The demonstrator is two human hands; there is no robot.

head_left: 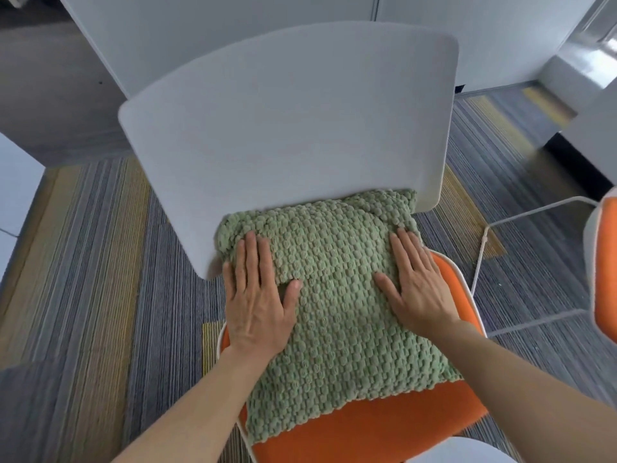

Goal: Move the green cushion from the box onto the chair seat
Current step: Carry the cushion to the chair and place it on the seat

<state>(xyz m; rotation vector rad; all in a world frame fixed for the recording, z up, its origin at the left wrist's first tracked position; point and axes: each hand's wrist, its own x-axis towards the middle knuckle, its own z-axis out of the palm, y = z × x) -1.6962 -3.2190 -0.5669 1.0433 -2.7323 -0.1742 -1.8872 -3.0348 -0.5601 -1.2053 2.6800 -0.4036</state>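
The green cushion [337, 315], thick and knobbly, lies flat on the orange chair seat [384, 426], its far edge against the white backrest [290, 128]. My left hand [257, 295] rests palm down on the cushion's left side, fingers spread. On the right side my right hand [417, 282] lies flat the same way. Neither hand grips the cushion. The box is not in view.
A second orange and white chair [604, 269] stands at the right edge, its thin white frame [534, 212] reaching toward this chair. Striped grey and yellow carpet [100, 262] surrounds the chair. White panels [233, 25] stand behind it.
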